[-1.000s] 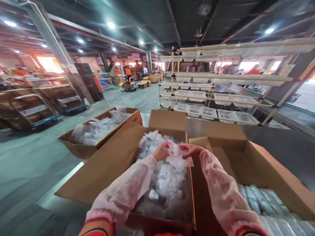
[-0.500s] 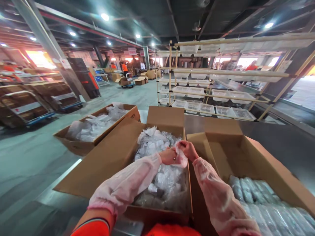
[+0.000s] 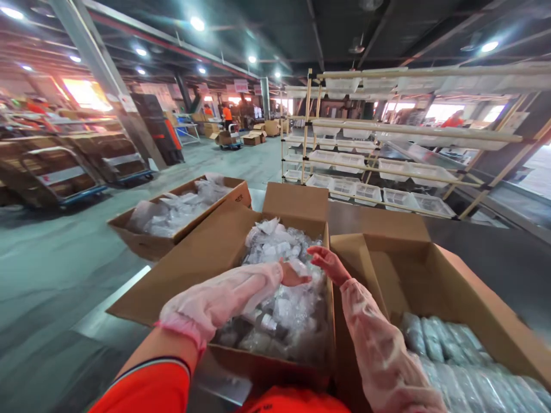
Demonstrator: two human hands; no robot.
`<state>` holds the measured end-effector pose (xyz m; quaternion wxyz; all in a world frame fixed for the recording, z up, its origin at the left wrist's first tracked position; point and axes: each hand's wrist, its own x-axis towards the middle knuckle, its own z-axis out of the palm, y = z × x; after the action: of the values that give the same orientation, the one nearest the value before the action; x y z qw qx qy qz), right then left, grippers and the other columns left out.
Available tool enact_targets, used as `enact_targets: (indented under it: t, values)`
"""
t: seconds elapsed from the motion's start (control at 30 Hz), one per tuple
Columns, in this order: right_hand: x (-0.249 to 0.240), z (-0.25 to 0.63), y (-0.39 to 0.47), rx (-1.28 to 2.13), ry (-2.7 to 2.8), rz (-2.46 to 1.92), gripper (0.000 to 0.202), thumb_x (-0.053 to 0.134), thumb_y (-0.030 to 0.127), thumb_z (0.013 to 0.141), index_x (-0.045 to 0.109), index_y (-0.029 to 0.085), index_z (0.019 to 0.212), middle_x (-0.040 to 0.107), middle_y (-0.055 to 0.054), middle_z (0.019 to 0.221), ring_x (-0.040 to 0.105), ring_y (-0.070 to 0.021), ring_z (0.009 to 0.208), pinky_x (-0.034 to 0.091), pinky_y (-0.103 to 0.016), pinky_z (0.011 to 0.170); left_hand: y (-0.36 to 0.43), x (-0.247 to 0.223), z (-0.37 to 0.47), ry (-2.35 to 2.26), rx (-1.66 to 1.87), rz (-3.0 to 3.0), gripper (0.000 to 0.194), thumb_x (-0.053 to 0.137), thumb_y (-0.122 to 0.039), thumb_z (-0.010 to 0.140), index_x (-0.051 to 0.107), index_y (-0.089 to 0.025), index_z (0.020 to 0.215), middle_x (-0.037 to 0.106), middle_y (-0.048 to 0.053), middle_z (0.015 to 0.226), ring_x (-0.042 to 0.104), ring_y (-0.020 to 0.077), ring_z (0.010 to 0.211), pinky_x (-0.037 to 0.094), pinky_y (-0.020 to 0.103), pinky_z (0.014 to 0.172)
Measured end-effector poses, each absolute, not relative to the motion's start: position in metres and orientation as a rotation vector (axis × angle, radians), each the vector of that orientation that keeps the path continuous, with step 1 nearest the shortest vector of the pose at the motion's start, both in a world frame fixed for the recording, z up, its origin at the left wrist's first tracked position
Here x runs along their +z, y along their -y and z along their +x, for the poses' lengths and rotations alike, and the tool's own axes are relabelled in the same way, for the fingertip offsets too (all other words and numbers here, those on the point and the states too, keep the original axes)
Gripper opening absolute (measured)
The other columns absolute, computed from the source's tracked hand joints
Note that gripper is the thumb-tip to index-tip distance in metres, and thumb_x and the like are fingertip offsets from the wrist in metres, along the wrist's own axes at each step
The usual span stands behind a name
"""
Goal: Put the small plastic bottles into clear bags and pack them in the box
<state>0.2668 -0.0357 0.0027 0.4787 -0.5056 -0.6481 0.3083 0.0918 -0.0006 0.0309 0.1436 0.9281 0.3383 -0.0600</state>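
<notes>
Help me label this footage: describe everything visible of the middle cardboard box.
The middle cardboard box is brown, open and upright, apparently on a metallic surface. Its left flap and far flap stand open. Clear plastic pieces fill much of it. Left hand and right hand are over its contents; another box stands close at right.

Our grey table (image 3: 477, 246) carries the middle box (image 3: 267, 367) and, just beside it, the right box (image 3: 477, 310), both standing open.

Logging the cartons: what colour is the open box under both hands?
The box is brown, best seen in the head view.
</notes>
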Motion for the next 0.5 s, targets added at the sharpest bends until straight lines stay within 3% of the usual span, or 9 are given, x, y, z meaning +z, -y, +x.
enact_targets:
  t: [0.07,0.13,0.17,0.23,0.3,0.37,0.5]
  values:
    - [-0.009,0.268,0.040,0.729,1.635,-1.259,0.083,0.078,0.064,0.039,0.065,0.019,0.108,0.062,-0.013,0.116,0.057,-0.0302,0.107,0.048,-0.042,0.084,-0.010,0.029,0.088,-1.012,-0.169,2.634,0.056,0.032,-0.053,0.091,0.071,-0.014,0.097,0.069,0.017,0.100,0.057,0.0326,0.105,0.031,0.059,0.096]
    - [-0.017,0.264,0.043,0.698,1.678,-1.279,0.087,0.087,0.050,0.021,0.068,0.020,0.101,0.064,-0.011,0.113,0.055,-0.0325,0.108,0.045,-0.044,0.089,-0.019,0.034,0.084,-0.998,-0.132,2.630,0.055,0.028,-0.049,0.094,0.072,-0.014,0.092,0.070,0.015,0.095,0.058,0.0283,0.101,0.032,0.055,0.096]
    - [-0.019,0.260,0.042,0.687,1.685,-1.288,0.077,0.087,0.048,0.023,0.069,0.019,0.092,0.066,-0.009,0.104,0.057,-0.0310,0.103,0.046,-0.043,0.088,-0.022,0.039,0.082,-0.974,-0.105,2.643,0.055,0.028,-0.047,0.095,0.072,-0.015,0.088,0.071,0.013,0.090,0.059,0.0262,0.097,0.033,0.052,0.096]
    - [-0.016,0.255,0.038,0.658,1.656,-1.314,0.051,0.083,0.053,0.039,0.067,0.017,0.071,0.066,-0.005,0.077,0.061,-0.0240,0.081,0.049,-0.037,0.075,-0.025,0.053,0.076,-0.900,-0.040,2.687,0.048,0.038,-0.047,0.091,0.072,-0.017,0.077,0.070,0.008,0.075,0.061,0.0232,0.085,0.037,0.046,0.092]
    - [-0.001,0.253,0.031,0.599,1.576,-1.343,0.045,0.072,0.059,0.056,0.057,0.017,0.057,0.055,0.000,0.057,0.053,-0.0162,0.059,0.045,-0.030,0.057,-0.026,0.072,0.067,-0.834,0.035,2.738,0.032,0.057,-0.044,0.081,0.072,-0.017,0.070,0.066,0.005,0.066,0.061,0.0220,0.077,0.041,0.039,0.087]
    - [0.026,0.256,0.025,0.513,1.492,-1.345,0.045,0.064,0.061,0.065,0.049,0.019,0.057,0.047,0.003,0.051,0.044,-0.0117,0.051,0.038,-0.025,0.049,-0.023,0.093,0.055,-0.781,0.223,2.779,0.018,0.067,-0.035,0.073,0.072,-0.018,0.075,0.065,0.004,0.069,0.060,0.0212,0.079,0.042,0.034,0.084]
    - [0.088,0.257,0.029,0.399,1.446,-1.258,0.039,0.059,0.057,0.071,0.050,0.019,0.065,0.054,0.002,0.059,0.046,-0.0113,0.055,0.039,-0.024,0.051,-0.012,0.128,0.030,-0.456,1.086,2.610,0.018,0.066,-0.031,0.077,0.072,-0.017,0.086,0.066,0.005,0.085,0.059,0.0179,0.083,0.045,0.030,0.082]
